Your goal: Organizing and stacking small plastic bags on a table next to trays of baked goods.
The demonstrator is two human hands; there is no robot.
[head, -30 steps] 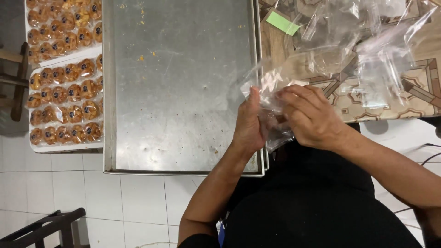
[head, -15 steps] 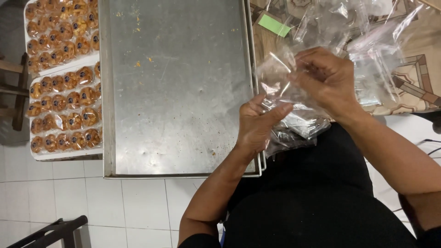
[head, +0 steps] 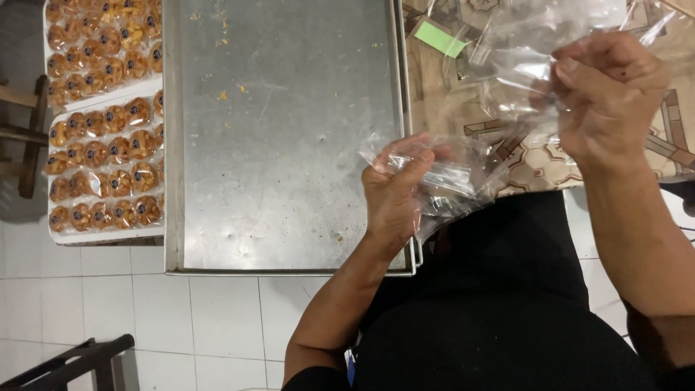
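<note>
Head view: looks straight down on a worktable edge and white floor tiles below.
Left hand (head: 394, 195): closed on a bunch of clear plastic bags (head: 452, 181), thumb laid over the top, fingers curled beneath; sits at about 6 o'clock of the frame centre, over the lower right corner of the metal tray (head: 289, 130).
Right hand (head: 604, 94): pinched shut on a single clear bag (head: 521, 72), raised at about 2 o'clock, well apart from the left hand.
Why held so: bunch apparently kept as a stock in one fist while the other peels one bag off; the pinch at the bag's edge suits separating thin film.
Bag in right hand: long axis runs roughly from 10 o'clock to 4 o'clock; gripped end toward 3 o'clock, loose end trailing toward the green slip (head: 440, 38); which end is the mouth cannot be told.
Bunch in left hand: stretches from 9 o'clock to 3 o'clock, crumpled, free ends fanning toward the patterned tabletop (head: 536, 156).
Metal tray: bare but for scattered crumbs, directly in front of the body.
White trays of packed cookies (head: 101, 108): at 9 o'clock, just beside the metal tray, pieces in rows, each already wrapped.
</note>
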